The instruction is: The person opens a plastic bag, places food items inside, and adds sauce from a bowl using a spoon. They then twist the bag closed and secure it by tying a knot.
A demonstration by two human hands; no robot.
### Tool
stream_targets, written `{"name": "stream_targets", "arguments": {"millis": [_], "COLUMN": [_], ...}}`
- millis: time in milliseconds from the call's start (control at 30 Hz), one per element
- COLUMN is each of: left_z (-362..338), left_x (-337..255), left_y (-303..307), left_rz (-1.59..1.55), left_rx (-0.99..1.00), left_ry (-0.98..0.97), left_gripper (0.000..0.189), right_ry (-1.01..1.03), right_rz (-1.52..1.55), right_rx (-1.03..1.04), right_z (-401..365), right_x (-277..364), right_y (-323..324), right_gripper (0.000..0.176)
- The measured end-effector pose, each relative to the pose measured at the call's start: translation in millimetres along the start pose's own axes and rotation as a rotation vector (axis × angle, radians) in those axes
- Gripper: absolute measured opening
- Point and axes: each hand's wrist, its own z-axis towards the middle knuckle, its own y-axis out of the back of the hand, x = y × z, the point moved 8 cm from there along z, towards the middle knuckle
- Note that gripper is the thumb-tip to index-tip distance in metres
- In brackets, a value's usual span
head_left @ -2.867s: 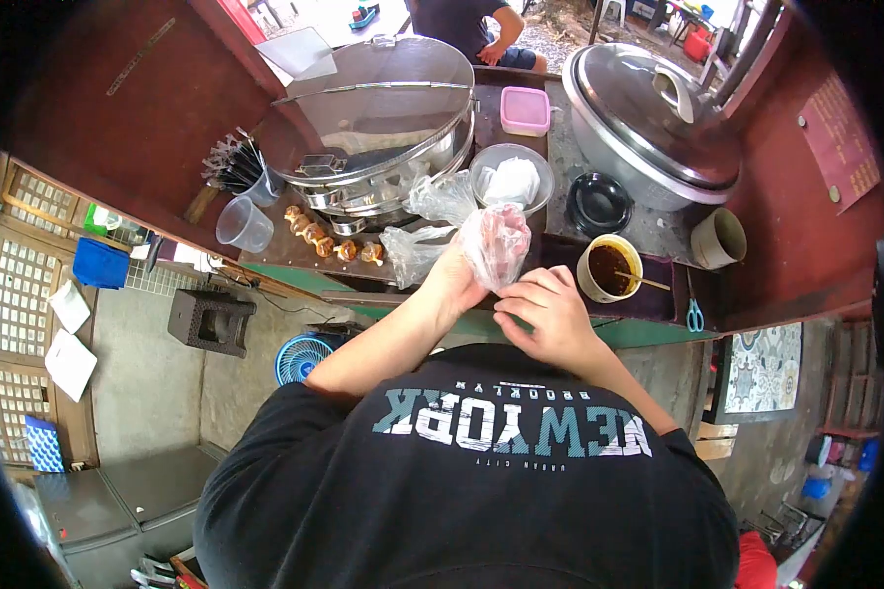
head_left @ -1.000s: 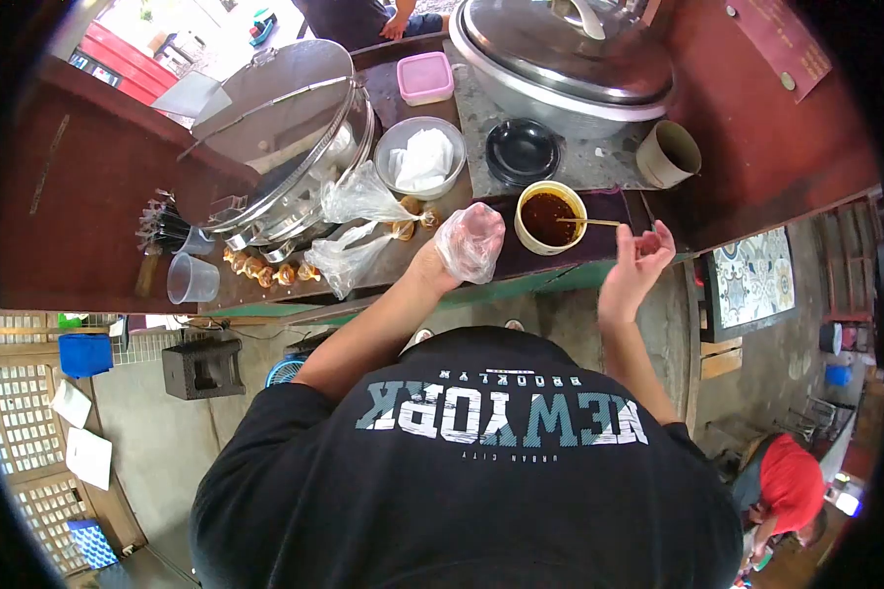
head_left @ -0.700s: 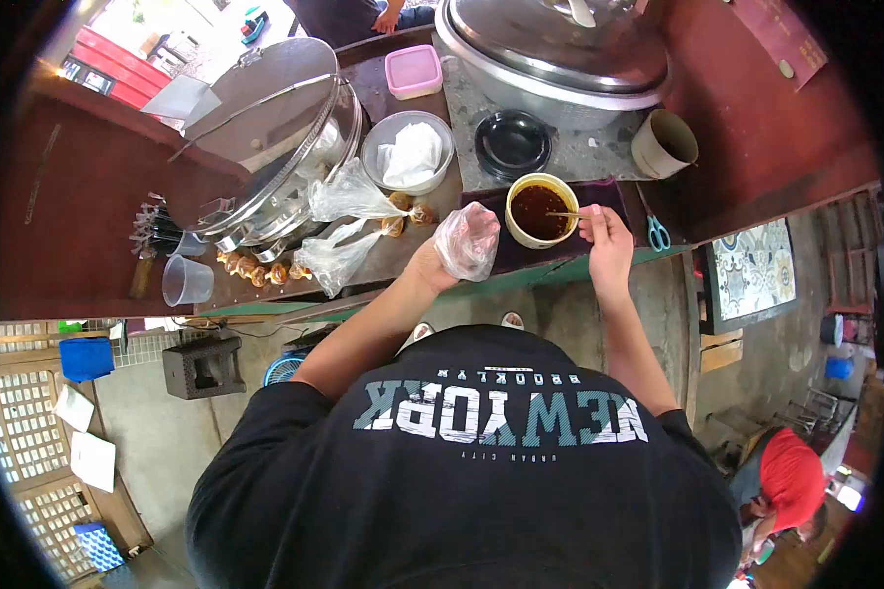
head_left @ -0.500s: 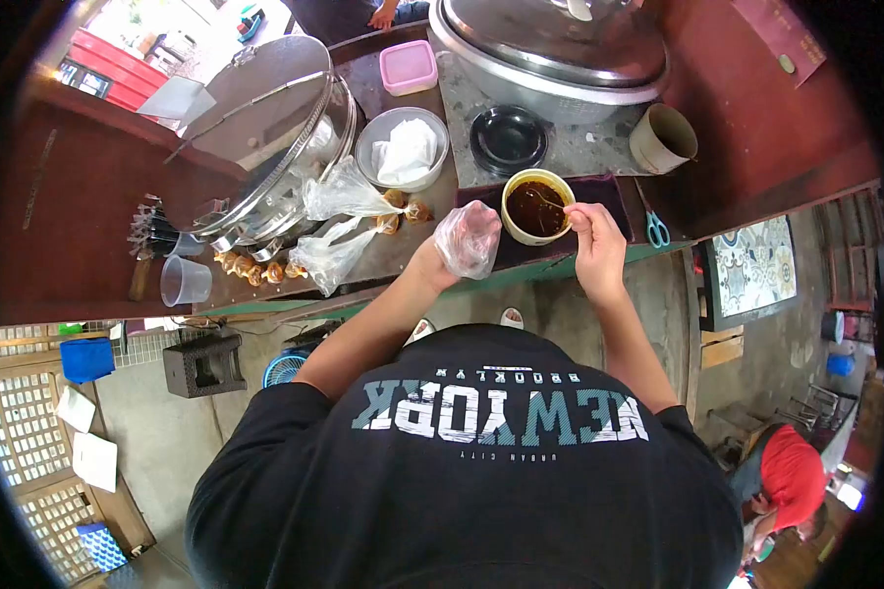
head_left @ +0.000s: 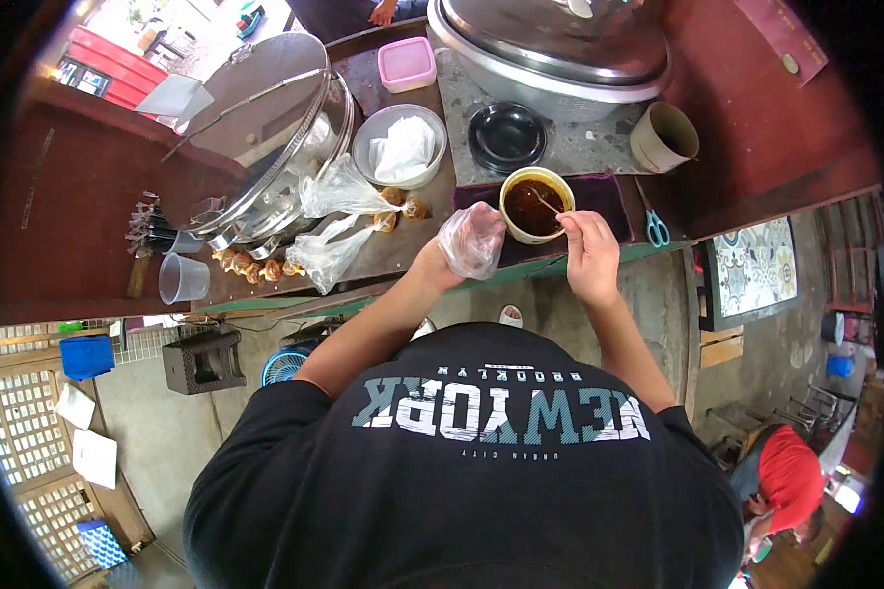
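My left hand (head_left: 452, 260) is closed around a clear plastic bag (head_left: 473, 240), its fingers partly covered by the crumpled film. Just right of the bag stands a yellowish tub (head_left: 507, 218) of dark brown sauce (head_left: 530, 206) at the counter's front edge. My right hand (head_left: 591, 260) pinches the thin handle of a spoon-like utensil (head_left: 547, 202); its lower end is hidden in the sauce. Left of my left hand lie two tied clear bags (head_left: 347, 188), with brown balls (head_left: 387, 218) showing beside them.
A large lidded metal pot (head_left: 560, 83), black plates (head_left: 507, 137), a beige cup (head_left: 665, 137) and scissors (head_left: 656, 228) are behind and right. To the left are a bowl of white plastic (head_left: 401, 147), a pink-lidded box (head_left: 407, 65), a steel-rimmed container (head_left: 314, 128) and skewered balls (head_left: 250, 265).
My right hand has shifted slightly left and lower, and the utensil has swung to a different slant in the sauce. My left hand stays nearly still with the bag.
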Motion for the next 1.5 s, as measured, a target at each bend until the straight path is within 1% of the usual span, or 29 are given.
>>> {"name": "stream_targets", "arguments": {"millis": [133,233,300,400,533,600,733,833,1000,1133,1233,1333,1500], "left_z": [0.4,2.4,3.8,4.0,2.0,0.8,1.5,1.8,3.2,4.0,3.4,3.8,4.1], "left_x": [-0.8,0.7,2.8,2.3,2.3,0.9,1.7,2.3,0.7,1.3,1.0,1.7,0.2], "left_y": [0.5,-1.3,-1.9,0.8,-3.6,-3.4,-3.1,-2.4,0.8,0.3,1.8,1.5,-1.1], "left_rz": [0.034,0.029,-0.019,-0.016,0.003,0.037,0.015,0.005,0.033,-0.031,-0.050,-0.066,-0.009], "left_rx": [-0.007,0.015,0.026,0.001,0.028,0.020,0.021,0.017,-0.021,0.007,-0.002,0.008,0.012], "left_ry": [-0.023,-0.013,0.003,-0.004,-0.013,-0.044,-0.027,-0.020,-0.035,-0.006,-0.002,0.004,-0.033], "left_gripper": [0.027,0.027,0.026,0.026,0.027,0.027,0.027,0.026,0.024,0.025,0.025,0.026,0.026], "right_ry": [0.070,0.082,0.073,0.037,-0.022,-0.111,-0.256,-0.290,-0.351,-0.443,-0.623,-0.755,-0.864], "right_rz": [-0.102,-0.118,-0.078,-0.022,0.047,0.115,0.221,0.289,0.296,0.375,0.543,0.617,0.815], "right_rx": [-0.061,-0.033,-0.031,-0.020,-0.004,-0.001,-0.020,-0.059,-0.062,-0.093,-0.194,-0.246,-0.348], "right_z": [1.1,2.1,2.5,0.7,-3.3,-7.0,-15.8,-19.8,-29.0,-36.1,-45.6,-51.0,-64.7], "right_x": [1.5,2.5,0.8,-2.4,-4.9,-9.6,-18.1,-17.4,-23.9,-30.2,-44.2,-56.0,-79.7], "right_y": [2.8,-2.2,-5.2,-9.5,-13.7,-16.1,-19.8,-18.3,-17.6,-16.1,-15.3,-13.6,-19.5], "right_gripper": [0.007,0.007,0.007,0.008,0.009,0.010,0.013,0.015,0.021,0.024,0.027,0.029,0.029]}}
